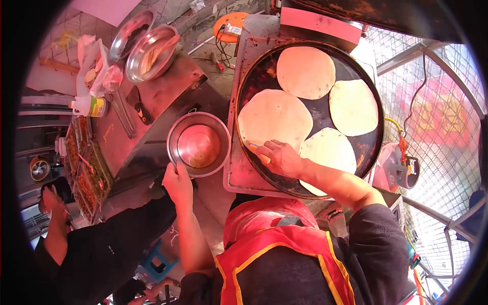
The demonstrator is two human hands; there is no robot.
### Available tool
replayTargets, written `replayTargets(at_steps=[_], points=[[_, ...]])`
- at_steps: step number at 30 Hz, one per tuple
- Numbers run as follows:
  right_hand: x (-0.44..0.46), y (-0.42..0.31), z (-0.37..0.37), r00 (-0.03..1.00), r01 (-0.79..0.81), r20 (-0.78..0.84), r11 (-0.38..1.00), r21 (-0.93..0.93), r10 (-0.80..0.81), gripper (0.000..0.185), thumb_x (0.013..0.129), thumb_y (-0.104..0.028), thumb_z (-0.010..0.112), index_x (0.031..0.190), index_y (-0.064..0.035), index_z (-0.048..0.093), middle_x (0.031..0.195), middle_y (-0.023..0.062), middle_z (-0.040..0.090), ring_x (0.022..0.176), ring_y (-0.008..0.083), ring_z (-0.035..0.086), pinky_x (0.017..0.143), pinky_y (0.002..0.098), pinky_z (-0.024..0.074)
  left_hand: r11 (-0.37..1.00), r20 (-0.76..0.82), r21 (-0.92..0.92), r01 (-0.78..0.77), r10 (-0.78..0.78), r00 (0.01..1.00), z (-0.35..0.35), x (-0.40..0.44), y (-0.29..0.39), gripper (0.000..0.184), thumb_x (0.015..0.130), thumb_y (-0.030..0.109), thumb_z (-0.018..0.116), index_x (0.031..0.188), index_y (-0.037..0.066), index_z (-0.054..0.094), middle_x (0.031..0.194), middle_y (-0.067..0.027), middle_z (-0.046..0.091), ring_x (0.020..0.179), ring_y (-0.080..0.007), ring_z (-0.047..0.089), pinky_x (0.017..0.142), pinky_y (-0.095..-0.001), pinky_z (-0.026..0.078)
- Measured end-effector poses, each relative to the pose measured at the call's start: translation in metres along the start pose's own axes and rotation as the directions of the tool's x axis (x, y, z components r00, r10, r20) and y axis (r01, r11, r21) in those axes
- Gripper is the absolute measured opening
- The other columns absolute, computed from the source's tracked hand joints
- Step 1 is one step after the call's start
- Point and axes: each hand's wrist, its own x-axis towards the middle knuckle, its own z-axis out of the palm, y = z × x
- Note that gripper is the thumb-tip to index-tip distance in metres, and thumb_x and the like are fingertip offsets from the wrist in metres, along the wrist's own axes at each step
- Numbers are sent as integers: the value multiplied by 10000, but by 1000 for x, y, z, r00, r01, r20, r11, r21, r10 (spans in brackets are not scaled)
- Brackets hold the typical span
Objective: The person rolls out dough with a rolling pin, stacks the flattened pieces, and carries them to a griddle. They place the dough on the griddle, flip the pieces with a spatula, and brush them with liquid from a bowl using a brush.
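My left hand (178, 185) grips the rim of a round metal bowl (175, 133), which has a little yellowish liquid in its bottom. The bowl is held just left of the griddle. My right hand (281, 158) is closed round a short light-coloured handle of what looks like a brush (263, 155); its head is hard to make out. It is at the lower left edge of a large flatbread (274, 118). Three more flatbreads, one at the top (306, 72), one at the right (354, 108) and one below (333, 152), lie on the round black griddle (316, 113). My right forearm partly covers the lower one.
On the metal side table (168, 94) at the left are two steel bowls, a black-handled tool (141, 109) and tongs (122, 112). Trays of food (86, 178) stand beyond. Another person's dark sleeve (117, 239) reaches in at lower left. Wire mesh (432, 137) closes the right side.
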Motion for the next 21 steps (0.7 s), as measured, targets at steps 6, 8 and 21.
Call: replayTargets(at_steps=[6, 8, 21], points=[[-46, 101, -91, 636, -617, -337, 720, 317, 694, 155, 911, -171, 627, 929, -18, 638, 711, 121, 638, 636, 220, 639, 577, 336, 493, 999, 19, 24, -43, 43, 999, 9, 0, 9, 229, 931, 122, 534, 778, -48, 525, 622, -142, 535, 535, -196, 596, 521, -365, 448], [-39, 122, -81, 839, -354, -512, 901, -250, 187, 128, 848, -90, 614, 964, -38, 624, 766, 114, 608, 709, 280, 618, 607, 380, 505, 997, 32, 44, -69, 67, 997, 14, -2, 19, 214, 927, 117, 531, 793, -50, 536, 627, -139, 541, 545, -193, 591, 530, -363, 449], [-2, 8, -150, 737, -148, -571, 910, 387, 363, 54, 907, 5, 611, 913, 33, 657, 937, 89, 669, 768, 156, 659, 664, 282, 516, 930, 234, 35, -365, 347, 908, 88, 14, 104, 160, 881, 119, 552, 861, -39, 533, 1127, -274, 623, 940, -432, 626, 790, -475, 514]])
